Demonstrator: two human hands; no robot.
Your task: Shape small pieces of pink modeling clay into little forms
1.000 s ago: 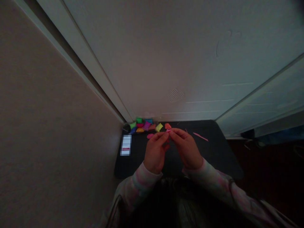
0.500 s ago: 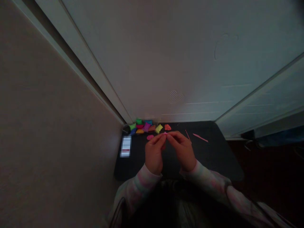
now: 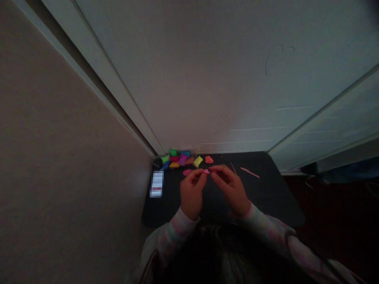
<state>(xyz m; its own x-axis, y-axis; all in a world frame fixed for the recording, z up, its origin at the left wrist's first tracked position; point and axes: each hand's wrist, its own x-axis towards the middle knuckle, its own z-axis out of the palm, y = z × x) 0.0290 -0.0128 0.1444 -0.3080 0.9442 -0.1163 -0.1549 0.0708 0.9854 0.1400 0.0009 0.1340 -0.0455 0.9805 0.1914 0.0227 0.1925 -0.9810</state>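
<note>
Between my hands is a small pink piece [image 3: 206,171], pinched by the fingertips of my left hand [image 3: 192,194]. My right hand [image 3: 232,189] is just to its right, thumb and index fingertips close together; whether anything is between them is too small to tell. A flat pink piece [image 3: 187,172] lies on the dark table [image 3: 266,201], partly behind my left fingers. An orange lump [image 3: 209,159] rests beyond my hands. Right of it lie a thin pink stick [image 3: 233,168] and a longer pink tool [image 3: 250,172].
Several colourful packets, among them a purple one [image 3: 182,159] and a yellow one [image 3: 198,161], are at the table's back left. A bright, blurred phone-like rectangle [image 3: 156,184] lies at the left edge. A white panel [image 3: 177,98] rises behind the table.
My right fingertips have moved slightly right, off the pink piece, leaving a small gap between the hands. The pink piece stays at my left fingertips and shows more.
</note>
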